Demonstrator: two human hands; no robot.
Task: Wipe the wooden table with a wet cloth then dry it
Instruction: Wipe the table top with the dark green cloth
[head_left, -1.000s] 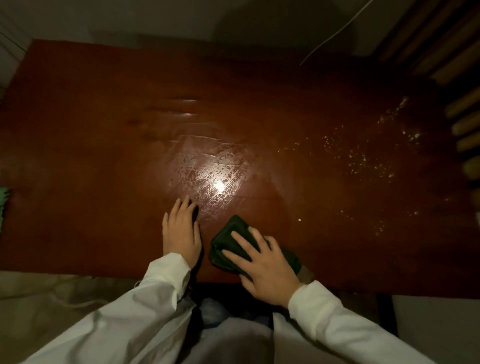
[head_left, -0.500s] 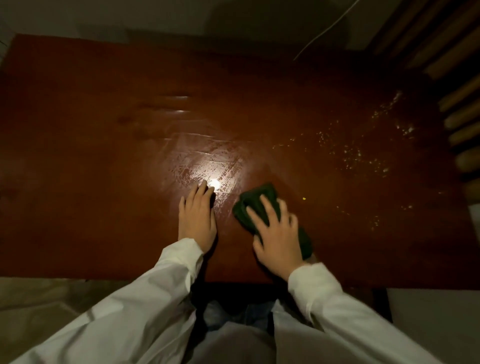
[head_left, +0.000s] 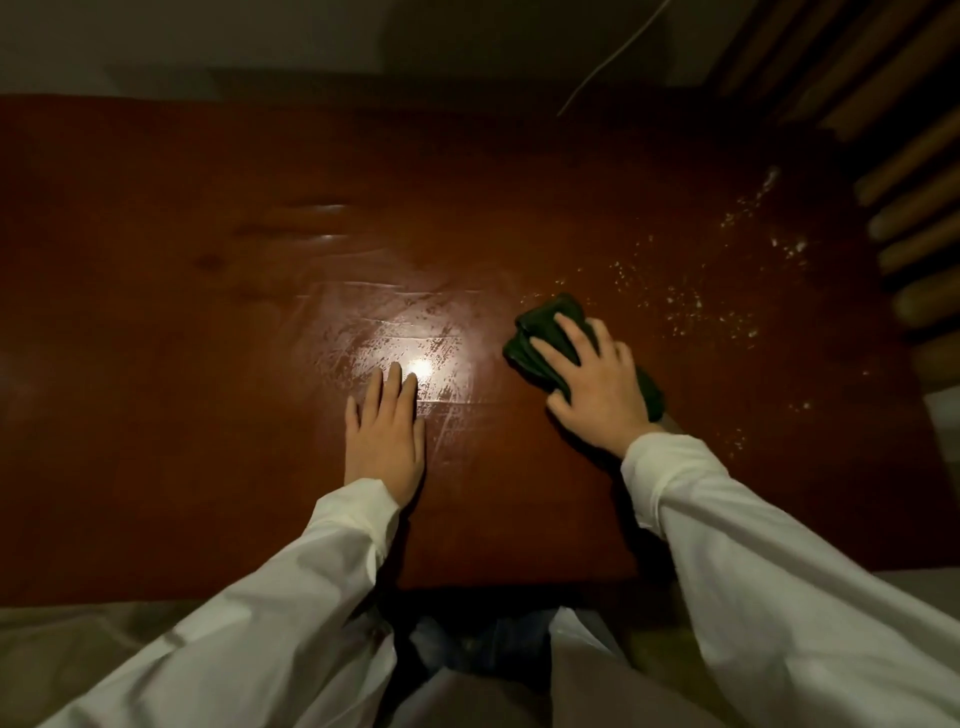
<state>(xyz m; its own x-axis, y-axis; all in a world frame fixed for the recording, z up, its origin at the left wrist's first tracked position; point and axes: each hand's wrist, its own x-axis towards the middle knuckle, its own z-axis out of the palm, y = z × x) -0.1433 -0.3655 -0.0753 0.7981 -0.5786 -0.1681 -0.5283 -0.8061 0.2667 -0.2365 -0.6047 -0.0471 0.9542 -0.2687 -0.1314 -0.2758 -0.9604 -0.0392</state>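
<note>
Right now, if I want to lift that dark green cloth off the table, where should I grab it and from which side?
Probably the thick folded end of the dark green cloth, beyond the fingers of the right hand. Come from above on its far-left side and pinch there: it lies flat on the wooden table, with the hand covering the rest.

Dim, warm light; a hard glare (head_left: 421, 368) on the table (head_left: 208, 441) just 9 o'clock of centre; edges dark, bowed.

Glossy, scratched wooden table (head_left: 208, 415); dark green, matt cloth (head_left: 545, 332).
</note>
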